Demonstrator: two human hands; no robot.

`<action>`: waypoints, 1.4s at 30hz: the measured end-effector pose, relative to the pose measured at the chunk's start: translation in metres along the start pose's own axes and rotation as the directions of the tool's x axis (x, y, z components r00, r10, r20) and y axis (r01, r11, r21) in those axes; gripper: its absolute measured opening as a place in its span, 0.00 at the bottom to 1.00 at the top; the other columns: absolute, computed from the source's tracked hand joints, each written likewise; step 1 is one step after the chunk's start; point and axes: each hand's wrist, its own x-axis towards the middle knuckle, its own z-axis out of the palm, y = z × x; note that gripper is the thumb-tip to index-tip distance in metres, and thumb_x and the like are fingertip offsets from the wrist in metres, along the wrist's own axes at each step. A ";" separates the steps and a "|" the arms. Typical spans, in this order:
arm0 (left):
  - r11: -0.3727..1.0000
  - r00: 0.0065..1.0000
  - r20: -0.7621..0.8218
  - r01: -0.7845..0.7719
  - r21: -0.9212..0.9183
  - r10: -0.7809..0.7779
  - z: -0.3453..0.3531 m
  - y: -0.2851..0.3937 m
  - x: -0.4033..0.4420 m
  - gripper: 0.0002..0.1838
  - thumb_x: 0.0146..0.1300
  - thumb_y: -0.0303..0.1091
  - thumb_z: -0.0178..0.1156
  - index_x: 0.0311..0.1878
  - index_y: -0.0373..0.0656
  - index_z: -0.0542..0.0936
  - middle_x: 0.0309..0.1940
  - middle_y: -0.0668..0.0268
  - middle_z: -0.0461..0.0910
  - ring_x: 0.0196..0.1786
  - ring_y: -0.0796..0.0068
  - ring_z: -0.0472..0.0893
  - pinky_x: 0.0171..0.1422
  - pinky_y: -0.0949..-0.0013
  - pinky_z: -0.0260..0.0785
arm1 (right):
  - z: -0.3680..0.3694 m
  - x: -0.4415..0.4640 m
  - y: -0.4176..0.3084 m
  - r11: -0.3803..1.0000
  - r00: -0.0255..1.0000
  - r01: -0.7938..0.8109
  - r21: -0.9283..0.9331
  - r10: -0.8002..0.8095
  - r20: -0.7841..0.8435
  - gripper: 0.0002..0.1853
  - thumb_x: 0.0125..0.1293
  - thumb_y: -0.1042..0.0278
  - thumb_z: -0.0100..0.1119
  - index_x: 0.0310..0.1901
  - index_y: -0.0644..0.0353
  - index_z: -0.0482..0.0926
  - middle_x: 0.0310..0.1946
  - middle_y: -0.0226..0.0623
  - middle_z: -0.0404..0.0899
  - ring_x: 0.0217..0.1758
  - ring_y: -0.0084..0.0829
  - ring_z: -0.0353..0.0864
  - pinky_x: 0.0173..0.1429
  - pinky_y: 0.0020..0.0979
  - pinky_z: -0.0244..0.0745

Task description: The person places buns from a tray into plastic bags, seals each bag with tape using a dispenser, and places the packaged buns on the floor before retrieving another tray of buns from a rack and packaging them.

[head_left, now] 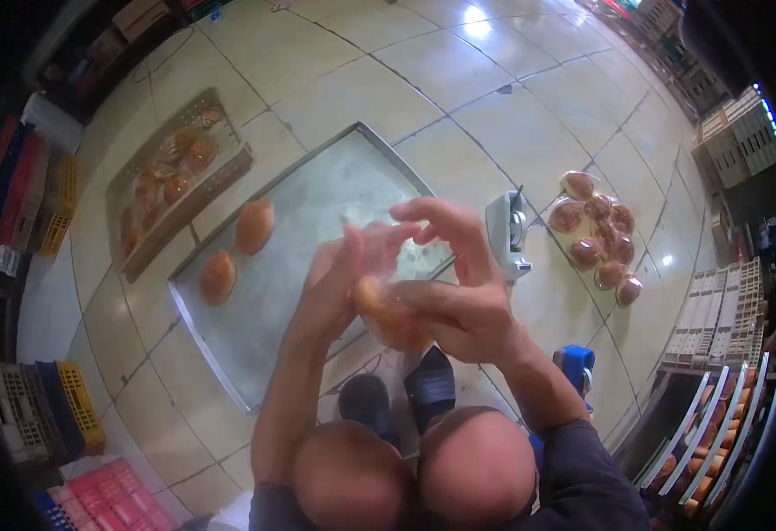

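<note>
Between my hands, above the near edge of a metal tray (304,234), is a bread roll (397,329) in a clear plastic bag. My left hand (335,270) is closed on the bag and the roll's left side. From the right, my right hand (468,301) grips it, thumb across the roll and index finger curled at the bag's upper end. The fingertips are slightly blurred. Two unwrapped rolls, an upper one (254,227) and a lower one (218,277), lie on the tray's left side.
A crate (189,212) with several rolls stands left of the tray. Right of it are a grey tape dispenser (499,232) and several bagged rolls (596,234) on the tiled floor. A blue device (574,363) sits near my right forearm. Bread racks (706,434) line the right.
</note>
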 end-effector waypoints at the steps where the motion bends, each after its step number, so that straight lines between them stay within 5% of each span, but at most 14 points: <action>1: 0.998 0.996 -0.055 0.068 0.009 -0.068 0.002 -0.008 0.003 0.10 0.74 0.36 0.59 0.43 0.39 0.84 0.37 0.69 0.77 0.41 0.80 0.72 0.48 0.78 0.63 | 0.000 -0.009 0.006 0.997 0.997 -0.081 0.003 0.081 0.004 0.06 0.58 0.77 0.70 0.38 0.62 0.85 0.35 0.31 0.79 0.37 0.29 0.75 0.42 0.25 0.70; 5: 0.960 0.939 -0.212 0.281 0.015 -0.272 0.015 -0.029 0.011 0.13 0.74 0.39 0.60 0.44 0.37 0.84 0.39 0.68 0.79 0.38 0.82 0.72 0.47 0.79 0.63 | 0.000 -0.048 0.035 0.944 0.944 -0.330 0.006 0.330 0.009 0.03 0.60 0.77 0.69 0.34 0.62 0.84 0.34 0.31 0.77 0.38 0.26 0.74 0.42 0.24 0.70; 9: 0.923 0.976 -0.121 0.212 0.320 -0.182 0.013 -0.035 0.003 0.07 0.70 0.32 0.63 0.42 0.39 0.85 0.40 0.68 0.79 0.42 0.80 0.74 0.50 0.77 0.67 | 0.005 -0.087 0.058 0.674 0.701 -0.638 0.373 0.709 -0.082 0.04 0.62 0.77 0.69 0.36 0.62 0.82 0.32 0.30 0.75 0.39 0.23 0.75 0.43 0.23 0.71; 14: 0.915 0.917 -0.289 0.341 0.213 -0.275 -0.006 -0.096 0.018 0.07 0.70 0.32 0.64 0.43 0.38 0.83 0.51 0.67 0.80 0.44 0.79 0.76 0.53 0.80 0.67 | 0.019 -0.107 0.070 0.293 0.313 -0.531 0.795 0.940 -0.138 0.08 0.64 0.74 0.70 0.41 0.61 0.80 0.32 0.31 0.78 0.40 0.22 0.77 0.46 0.21 0.72; 19: 0.931 0.862 -0.423 0.350 0.102 -0.278 -0.019 -0.109 -0.003 0.05 0.70 0.31 0.63 0.40 0.40 0.81 0.64 0.63 0.73 0.54 0.75 0.75 0.59 0.76 0.67 | 0.015 -0.126 0.069 0.275 0.260 -0.686 0.674 0.957 -0.126 0.18 0.63 0.65 0.72 0.51 0.62 0.79 0.41 0.39 0.81 0.45 0.29 0.79 0.51 0.26 0.75; 21: 0.924 0.878 -0.405 0.344 0.166 -0.255 -0.016 -0.105 -0.003 0.05 0.70 0.31 0.63 0.39 0.40 0.81 0.66 0.63 0.71 0.56 0.74 0.74 0.61 0.75 0.67 | -0.007 -0.165 0.112 0.494 0.389 -0.862 0.115 0.790 -0.474 0.24 0.64 0.58 0.71 0.56 0.63 0.79 0.53 0.47 0.80 0.52 0.37 0.79 0.56 0.34 0.76; 22: 0.916 0.894 -0.387 0.328 0.229 -0.223 -0.012 -0.101 -0.002 0.05 0.70 0.31 0.62 0.38 0.40 0.80 0.67 0.62 0.69 0.57 0.73 0.73 0.62 0.74 0.66 | -0.027 -0.171 0.129 0.225 0.110 -0.957 0.183 0.865 -0.490 0.26 0.66 0.56 0.68 0.60 0.63 0.79 0.60 0.46 0.76 0.58 0.41 0.77 0.60 0.40 0.74; 24: 0.891 0.924 -0.345 0.289 0.352 -0.163 -0.005 -0.094 0.001 0.06 0.70 0.31 0.62 0.37 0.41 0.79 0.71 0.61 0.66 0.61 0.72 0.71 0.64 0.71 0.65 | -0.048 -0.209 0.190 0.076 0.214 -0.971 -0.227 0.699 -0.683 0.18 0.68 0.59 0.64 0.51 0.64 0.84 0.56 0.46 0.78 0.54 0.40 0.79 0.57 0.39 0.76; 29: 0.878 0.956 -0.209 0.273 0.394 -0.204 0.020 -0.095 0.011 0.07 0.71 0.31 0.61 0.35 0.41 0.78 0.70 0.60 0.67 0.64 0.67 0.70 0.68 0.66 0.63 | -0.084 -0.230 0.214 0.043 0.022 -0.999 0.018 0.776 -0.631 0.15 0.68 0.61 0.60 0.39 0.67 0.86 0.45 0.46 0.81 0.42 0.35 0.81 0.47 0.35 0.77; 32: 0.876 0.963 -0.165 0.265 0.403 -0.215 0.022 -0.099 0.014 0.06 0.70 0.30 0.61 0.35 0.41 0.78 0.69 0.60 0.67 0.64 0.66 0.70 0.69 0.66 0.63 | -0.080 -0.254 0.167 0.213 0.041 -0.958 0.194 0.767 -0.640 0.15 0.67 0.64 0.57 0.30 0.68 0.84 0.33 0.39 0.80 0.32 0.29 0.77 0.37 0.30 0.75; 34: 0.877 0.968 -0.124 0.250 0.410 -0.218 0.022 -0.100 0.014 0.06 0.70 0.29 0.60 0.35 0.40 0.77 0.69 0.59 0.67 0.65 0.65 0.70 0.70 0.65 0.62 | -0.065 -0.291 0.171 -0.029 -0.209 -0.941 0.338 0.834 -0.511 0.15 0.66 0.65 0.56 0.29 0.68 0.83 0.26 0.32 0.77 0.27 0.25 0.73 0.33 0.26 0.73; 37: 0.855 0.980 -0.063 0.198 0.479 -0.191 0.025 -0.099 0.016 0.06 0.68 0.27 0.60 0.34 0.39 0.77 0.68 0.60 0.68 0.65 0.64 0.71 0.67 0.66 0.65 | -0.075 -0.242 0.127 0.125 -0.054 -0.929 0.349 0.885 -0.462 0.13 0.68 0.65 0.59 0.31 0.66 0.84 0.26 0.31 0.79 0.27 0.24 0.73 0.33 0.25 0.72; 39: 0.837 0.987 0.007 0.132 0.531 -0.160 0.029 -0.098 0.017 0.05 0.66 0.25 0.61 0.33 0.38 0.76 0.67 0.60 0.69 0.64 0.64 0.72 0.64 0.66 0.68 | -0.085 -0.172 0.086 0.166 0.199 -0.798 0.579 0.980 -0.007 0.11 0.73 0.69 0.56 0.35 0.64 0.85 0.32 0.33 0.83 0.30 0.22 0.75 0.36 0.22 0.70; 42: 0.803 0.989 0.071 0.065 0.593 -0.133 0.031 -0.092 0.020 0.06 0.65 0.23 0.61 0.31 0.37 0.75 0.66 0.60 0.70 0.64 0.63 0.73 0.65 0.66 0.68 | -0.087 -0.117 0.058 0.330 0.568 -0.801 0.501 0.682 0.460 0.12 0.73 0.66 0.61 0.32 0.60 0.84 0.25 0.27 0.80 0.25 0.20 0.72 0.32 0.21 0.68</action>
